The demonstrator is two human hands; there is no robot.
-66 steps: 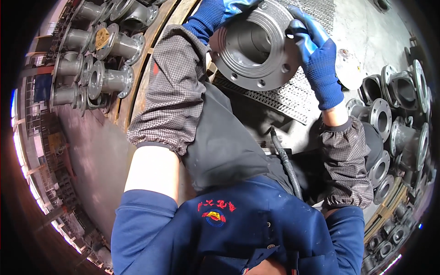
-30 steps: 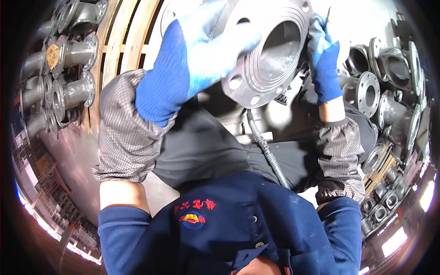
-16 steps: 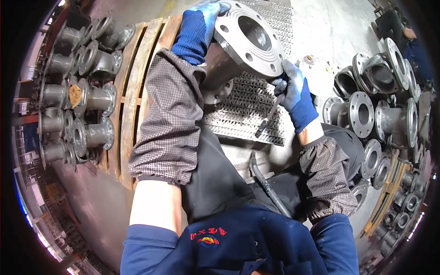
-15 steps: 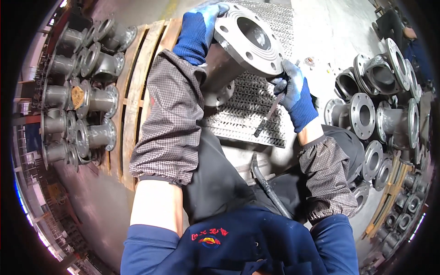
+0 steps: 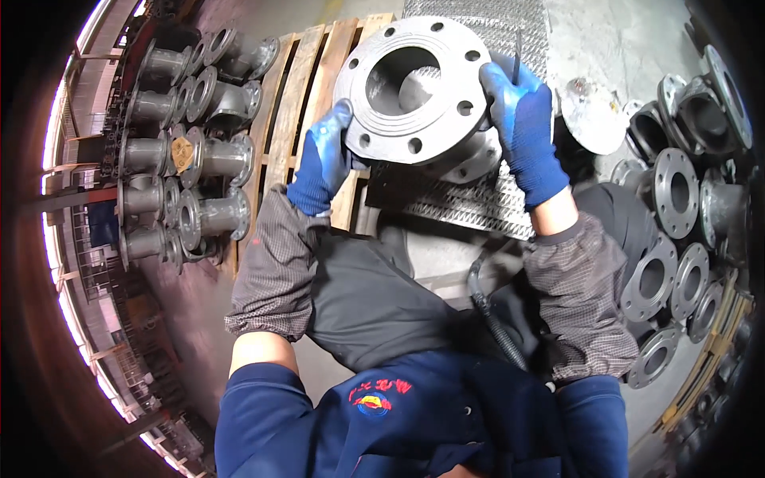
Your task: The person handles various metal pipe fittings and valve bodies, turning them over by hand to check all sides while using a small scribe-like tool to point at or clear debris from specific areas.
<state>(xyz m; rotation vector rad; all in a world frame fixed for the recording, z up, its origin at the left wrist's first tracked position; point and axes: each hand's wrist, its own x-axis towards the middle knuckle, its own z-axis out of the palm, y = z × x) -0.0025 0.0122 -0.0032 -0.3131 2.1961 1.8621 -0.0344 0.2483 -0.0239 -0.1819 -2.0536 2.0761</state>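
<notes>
In front of me I hold up a grey cast-metal flanged pipe fitting point(image 5: 453, 83), its round bolt-holed face tilted up toward me. My left hand point(image 5: 325, 151), in a blue-coated glove, grips the flange rim at its lower left. The gloved right hand point(image 5: 516, 107) is closed on the right side of the rim. A thin dark tool point(image 5: 518, 56) sticks up from the right hand; its kind is unclear. Beneath the flange, another flanged end point(image 5: 470, 163) shows above the textured metal plate point(image 5: 486, 199). Several fingers of both hands are hidden behind the flange.
Several similar fittings point(image 5: 219, 155) are stacked at the left beside a wooden pallet point(image 5: 299, 88). More flanged fittings point(image 5: 676, 191) stand at the right, near my knee. A pale round disc point(image 5: 591, 115) lies beyond my right hand. A dark ribbed hose point(image 5: 498, 323) runs between my legs.
The fitting has turned so its flange faces me more squarely. My left hand has come down from the top to the lower left rim. The tool in my right hand now points up instead of down.
</notes>
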